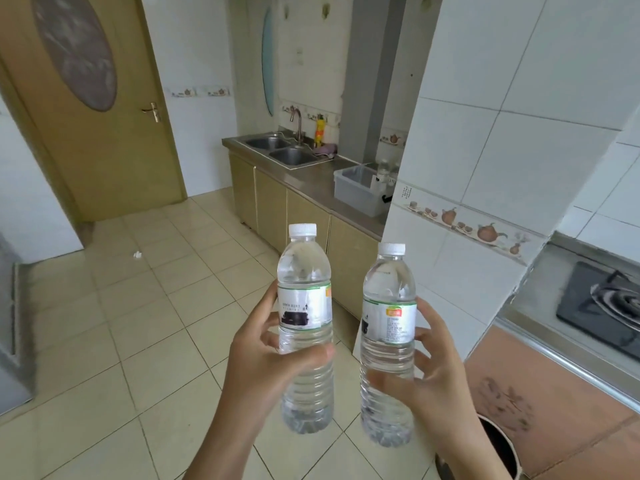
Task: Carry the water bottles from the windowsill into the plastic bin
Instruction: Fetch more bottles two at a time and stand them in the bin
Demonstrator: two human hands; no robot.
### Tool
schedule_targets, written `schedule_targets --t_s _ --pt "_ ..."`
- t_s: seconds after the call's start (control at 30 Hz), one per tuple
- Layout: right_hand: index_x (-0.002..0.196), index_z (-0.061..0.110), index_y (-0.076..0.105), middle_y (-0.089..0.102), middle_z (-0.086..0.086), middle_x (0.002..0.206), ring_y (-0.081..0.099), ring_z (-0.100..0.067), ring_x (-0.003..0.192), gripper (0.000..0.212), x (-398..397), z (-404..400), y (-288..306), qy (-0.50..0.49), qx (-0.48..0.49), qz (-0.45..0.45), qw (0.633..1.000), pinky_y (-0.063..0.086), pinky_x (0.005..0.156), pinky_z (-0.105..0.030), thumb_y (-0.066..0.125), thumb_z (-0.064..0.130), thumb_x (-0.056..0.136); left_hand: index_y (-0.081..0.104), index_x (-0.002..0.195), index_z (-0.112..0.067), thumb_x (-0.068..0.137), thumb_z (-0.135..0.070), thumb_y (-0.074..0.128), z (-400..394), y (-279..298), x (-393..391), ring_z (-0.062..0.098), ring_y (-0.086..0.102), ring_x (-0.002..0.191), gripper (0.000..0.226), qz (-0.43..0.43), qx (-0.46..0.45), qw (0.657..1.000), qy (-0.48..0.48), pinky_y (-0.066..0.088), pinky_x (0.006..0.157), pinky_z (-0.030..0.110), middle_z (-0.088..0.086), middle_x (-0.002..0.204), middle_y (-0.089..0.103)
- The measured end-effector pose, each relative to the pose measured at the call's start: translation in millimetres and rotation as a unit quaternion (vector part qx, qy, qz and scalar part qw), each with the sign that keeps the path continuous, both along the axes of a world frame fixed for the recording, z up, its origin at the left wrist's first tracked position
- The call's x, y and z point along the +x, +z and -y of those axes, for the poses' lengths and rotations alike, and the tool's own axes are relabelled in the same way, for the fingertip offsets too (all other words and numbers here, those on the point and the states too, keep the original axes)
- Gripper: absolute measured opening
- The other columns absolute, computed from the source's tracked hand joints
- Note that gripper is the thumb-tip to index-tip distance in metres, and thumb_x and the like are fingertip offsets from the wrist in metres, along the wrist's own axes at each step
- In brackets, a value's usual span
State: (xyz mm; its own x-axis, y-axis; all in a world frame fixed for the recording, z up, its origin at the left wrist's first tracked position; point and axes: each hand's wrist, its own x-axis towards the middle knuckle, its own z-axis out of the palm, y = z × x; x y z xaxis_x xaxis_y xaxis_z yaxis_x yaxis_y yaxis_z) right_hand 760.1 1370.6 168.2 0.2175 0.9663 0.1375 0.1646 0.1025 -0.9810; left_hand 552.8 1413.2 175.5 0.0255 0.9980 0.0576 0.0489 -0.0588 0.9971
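Observation:
My left hand [263, 362] grips a clear water bottle [304, 271] with a white cap, held upright in front of me. My right hand [433, 368] grips a second clear water bottle [388, 282], also upright, a little to the right. Farther ahead, a grey plastic bin [356, 192] stands on the steel counter beside the sink. Two more bottles [388, 169] show at the bin's far right end, partly hidden by a tiled wall corner. The windowsill is out of view.
A double steel sink [280, 150] with a tap lies beyond the bin. The tiled wall corner [450, 168] juts out on the right. A gas hob [602, 303] sits at right. A wooden door [104, 133] stands at left. Tiled floor stretches ahead.

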Motion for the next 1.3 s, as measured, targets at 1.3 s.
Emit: schedule_targets --t_s 1.3 --pt "0.123 0.05 0.046 0.067 0.003 0.107 0.068 -0.012 0.095 0.1 164 -715 -20 -0.149 0.03 0.014 0.988 0.056 0.082 -0.036 0.086 -0.008 0.053 0.052 0.119 -0.05 0.058 -0.004 0.093 -759 -10 198 -0.007 0.068 0.086 0.087 -0.005 0.016 0.989 -0.145 0.049 0.068 0.009 -0.032 0.093 0.071"
